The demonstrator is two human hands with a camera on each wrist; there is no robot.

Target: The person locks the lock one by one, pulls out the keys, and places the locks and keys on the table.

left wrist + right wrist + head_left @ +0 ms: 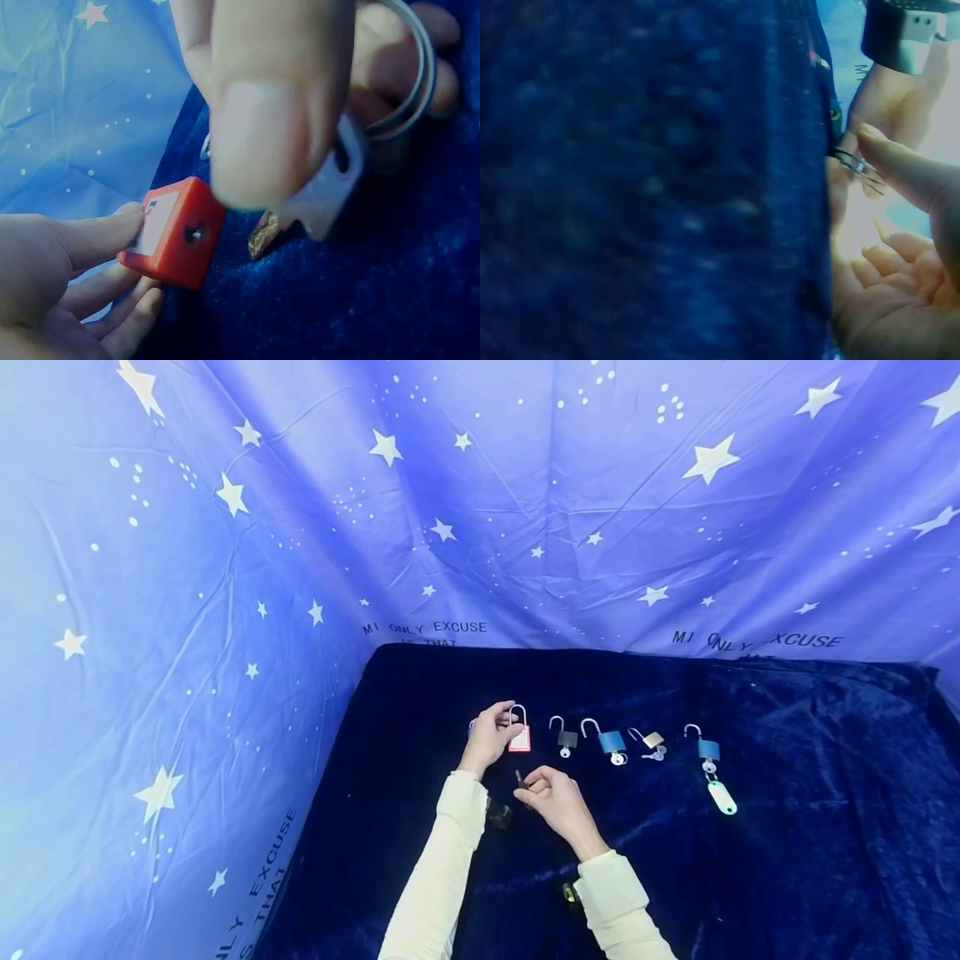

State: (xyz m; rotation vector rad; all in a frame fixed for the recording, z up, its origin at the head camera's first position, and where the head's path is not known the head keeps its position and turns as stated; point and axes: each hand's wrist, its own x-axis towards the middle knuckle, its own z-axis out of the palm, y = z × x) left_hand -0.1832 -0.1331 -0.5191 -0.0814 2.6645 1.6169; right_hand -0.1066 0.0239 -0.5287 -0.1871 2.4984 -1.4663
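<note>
My left hand [486, 742] holds a red padlock [520, 743] by its body, thumb on the white label. The silver shackle stands up from it as a loop in the head view. In the left wrist view, the keyhole on the padlock's underside [196, 232] faces the other hand. Below and right of the padlock, my right hand [557, 797] pinches a key [334, 184] between thumb and finger. A metal key ring [426, 71] hangs from the key's head. The key's blade points toward the padlock with a gap between them, its upper part hidden behind the thumb.
To the right lies a row of padlocks with raised shackles and keys: a dark one [567, 740], a blue one [612, 742], a brass one [653, 740] and another blue one [708, 750] with a pale green tag [722, 797]. Dark blue plush cloth [810, 827] covers the surface; a starry curtain [540, 485] hangs behind.
</note>
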